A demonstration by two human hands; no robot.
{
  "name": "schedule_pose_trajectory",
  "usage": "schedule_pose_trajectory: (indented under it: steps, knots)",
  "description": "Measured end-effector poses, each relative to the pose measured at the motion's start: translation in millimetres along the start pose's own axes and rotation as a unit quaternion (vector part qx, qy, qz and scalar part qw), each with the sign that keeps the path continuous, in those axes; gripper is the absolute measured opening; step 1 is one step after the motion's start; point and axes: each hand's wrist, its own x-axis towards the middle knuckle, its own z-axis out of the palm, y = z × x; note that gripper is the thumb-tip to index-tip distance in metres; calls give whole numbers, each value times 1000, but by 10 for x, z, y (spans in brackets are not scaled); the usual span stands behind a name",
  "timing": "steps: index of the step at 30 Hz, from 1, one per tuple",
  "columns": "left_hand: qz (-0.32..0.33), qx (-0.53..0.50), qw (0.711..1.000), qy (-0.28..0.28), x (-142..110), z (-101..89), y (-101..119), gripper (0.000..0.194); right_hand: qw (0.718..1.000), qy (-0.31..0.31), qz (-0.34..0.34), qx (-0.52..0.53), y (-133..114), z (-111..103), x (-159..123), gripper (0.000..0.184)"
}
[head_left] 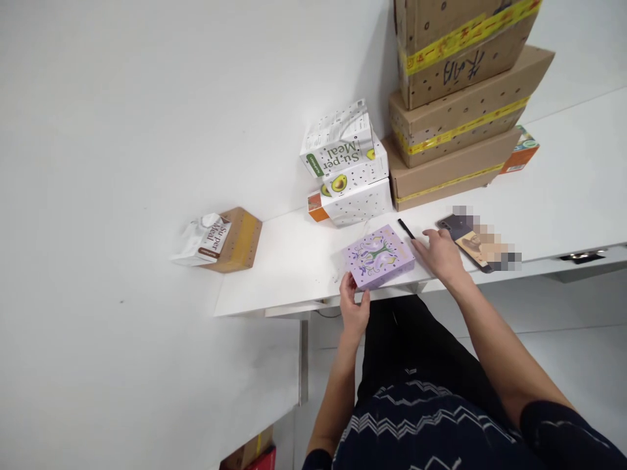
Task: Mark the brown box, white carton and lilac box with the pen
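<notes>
A pale purple box [379,254] with a green and violet plant design lies flat near the front edge of the white table. My left hand [354,307] is at its near left corner, fingertips at the box's side and thumb held apart. Right of the box lies a slim black pen [405,228]. My right hand [441,254] rests just beside it with fingers extended, one fingertip at the pen's near end; whether it presses on the pen I cannot tell. Close to that hand's right is a dark smartphone [453,225], partly blurred over.
Taped brown cartons [450,166] are stacked at the back right, with an orange box [514,158] behind. White "Su-per Meal" boxes [337,143] stand stacked beside them. A brown carton [235,241] with a white pack [208,238] on it sits at the table's left end.
</notes>
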Motion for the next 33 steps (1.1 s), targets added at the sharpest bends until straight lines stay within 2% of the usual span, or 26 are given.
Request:
schedule_pose_trajectory:
  steps: [3, 6, 9, 12, 14, 16, 19, 21, 23, 26, 30, 33]
  knots:
    - [47, 32, 998, 17, 4, 6, 107, 67, 991, -78, 35, -101, -24, 17, 203, 43]
    - [116, 113, 986, 48, 2, 1, 272, 58, 985, -123, 42, -112, -40, 44, 291, 31]
    - [140, 173, 974, 52, 14, 18, 420, 39, 994, -95, 35, -36, -35, 1, 281, 20]
    - [149, 189, 970, 34, 51, 68, 497, 30, 988, -30, 63, 141, -65, -138, 207, 13]
    - [168, 189, 967, 20, 79, 118, 518, 26, 957, 18, 73, 281, -133, -245, 142, 12]
    - [190, 189, 963, 5, 101, 184, 535, 24, 907, 53, 59, 412, -239, -320, 85, 16]
    - [237, 229, 944, -1, 108, 306, 569, 26, 836, 51, 21, 546, -425, -323, 38, 15]
    - [272, 298, 915, 18, 96, 391, 582, 29, 817, 29, 1, 576, -533, -255, 30, 14]
    - [292, 376, 878, 41, 78, 461, 569, 34, 820, 10, -9, 572, -610, -158, 29, 17]
    - [307, 447, 838, 61, 63, 520, 503, 42, 860, -7, -16, 511, -664, -30, 20, 18]
    - [330, 462, 819, 85, 79, 543, 406, 40, 929, 7, -75, 363, -672, 12, 1, 19]
    - [339, 461, 814, 100, 95, 555, 366, 37, 948, 7, -117, 297, -677, -16, -2, 21]
